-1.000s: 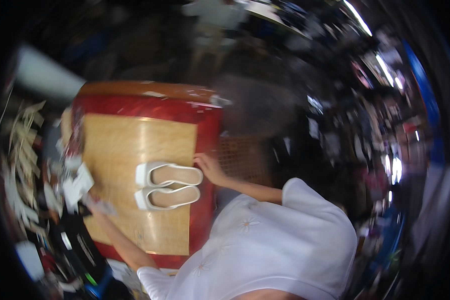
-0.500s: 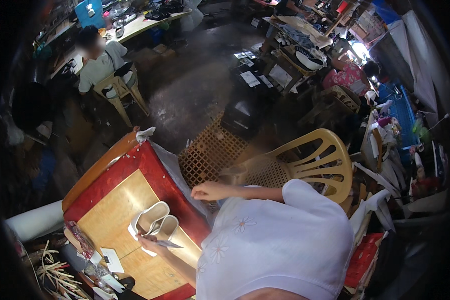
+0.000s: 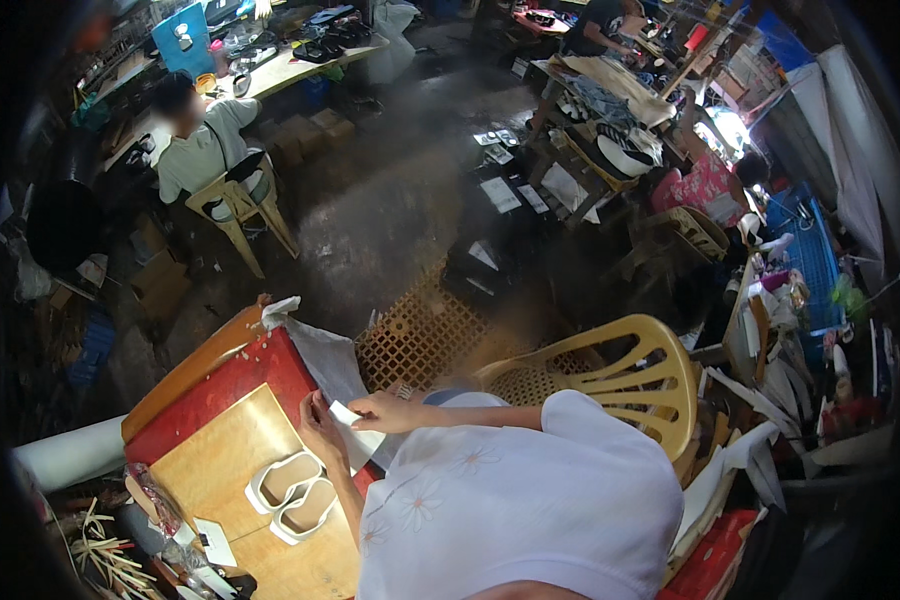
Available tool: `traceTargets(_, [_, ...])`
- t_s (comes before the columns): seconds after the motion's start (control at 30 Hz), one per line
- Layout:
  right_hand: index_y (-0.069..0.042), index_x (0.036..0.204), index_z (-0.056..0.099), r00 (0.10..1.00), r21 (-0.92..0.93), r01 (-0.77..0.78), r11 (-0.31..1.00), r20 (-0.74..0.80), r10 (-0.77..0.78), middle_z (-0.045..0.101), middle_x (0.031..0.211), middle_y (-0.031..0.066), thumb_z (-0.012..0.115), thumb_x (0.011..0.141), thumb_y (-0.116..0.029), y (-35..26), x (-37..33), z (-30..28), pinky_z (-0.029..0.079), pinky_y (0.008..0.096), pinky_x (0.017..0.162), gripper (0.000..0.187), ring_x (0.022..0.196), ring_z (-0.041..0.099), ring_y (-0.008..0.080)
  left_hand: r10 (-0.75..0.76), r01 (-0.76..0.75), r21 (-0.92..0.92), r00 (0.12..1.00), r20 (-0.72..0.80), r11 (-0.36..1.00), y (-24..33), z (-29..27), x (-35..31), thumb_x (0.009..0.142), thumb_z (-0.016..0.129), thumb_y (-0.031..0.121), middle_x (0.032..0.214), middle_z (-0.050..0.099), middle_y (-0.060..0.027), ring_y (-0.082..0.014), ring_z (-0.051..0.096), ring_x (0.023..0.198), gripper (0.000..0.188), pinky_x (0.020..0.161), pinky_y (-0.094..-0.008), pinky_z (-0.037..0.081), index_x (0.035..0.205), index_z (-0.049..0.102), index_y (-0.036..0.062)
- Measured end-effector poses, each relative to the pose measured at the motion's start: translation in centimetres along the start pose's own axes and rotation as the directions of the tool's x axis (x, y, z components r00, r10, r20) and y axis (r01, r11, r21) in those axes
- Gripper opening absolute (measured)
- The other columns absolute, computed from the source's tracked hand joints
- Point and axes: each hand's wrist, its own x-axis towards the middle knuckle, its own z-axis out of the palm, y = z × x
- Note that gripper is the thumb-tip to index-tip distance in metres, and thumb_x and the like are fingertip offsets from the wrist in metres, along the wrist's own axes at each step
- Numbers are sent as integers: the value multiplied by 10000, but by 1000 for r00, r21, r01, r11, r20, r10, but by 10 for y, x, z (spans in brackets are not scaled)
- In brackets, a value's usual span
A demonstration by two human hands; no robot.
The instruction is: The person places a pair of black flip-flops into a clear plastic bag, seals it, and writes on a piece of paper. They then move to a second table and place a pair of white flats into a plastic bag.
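Note:
A pair of white slip-on sandals with beige insoles lies side by side on the wooden board. Beyond them, by the table's right edge, both my hands are on a flat white piece that looks like paper or card. My right hand is closed on its right side, fingers pressed together. My left hand is closed at its left side, with the fingertips partly hidden. More of the white sheet shows below the hands, partly covered by my left forearm and shirt.
The board rests on a red table. Loose strips, a white card and wrapped items crowd its left. A tan plastic chair and a brown lattice seat stand beyond. A seated person is at the far left.
My left hand has let go of the sandals and moved up to the table's right edge. My right hand has met it there at the white piece. The sandals now lie flat.

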Motion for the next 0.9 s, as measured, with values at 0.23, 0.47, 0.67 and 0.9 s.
traceTargets(0.23, [8,979,609,1000,6,2,1000,-25,-2,637,779,107,652,842,-151,18,55,-60,457,328,617,214,681,579,134,31,-5,-186,990,135,982,4,9,54,940,582,254,949,660,-126,-145,604,859,322,747,-288,473,1107,609,-20])
traceTargets(0.47, [-3,1010,609,980,269,-144,952,172,100,658,850,34,601,894,-79,14,126,-90,466,232,638,139,742,584,52,-139,254,-428,950,281,868,-25,-49,61,815,719,117,946,660,-88,-131,607,828,419,743,-265,487,1175,584,-48])
traceTargets(0.67, [8,982,628,913,19,264,964,317,-257,686,831,123,638,868,-113,-25,174,-47,492,299,643,167,713,648,160,-356,343,-428,933,53,836,-45,-88,21,798,714,48,897,683,-77,-119,619,774,287,712,-250,493,1062,651,-43])
traceTargets(0.9, [-8,933,652,859,126,255,959,427,-284,665,748,151,667,826,-108,-56,193,14,486,327,584,148,645,653,219,-466,373,-547,884,-35,749,-62,-131,-22,832,689,54,908,687,-70,-108,617,798,248,731,-243,485,1058,651,-42])
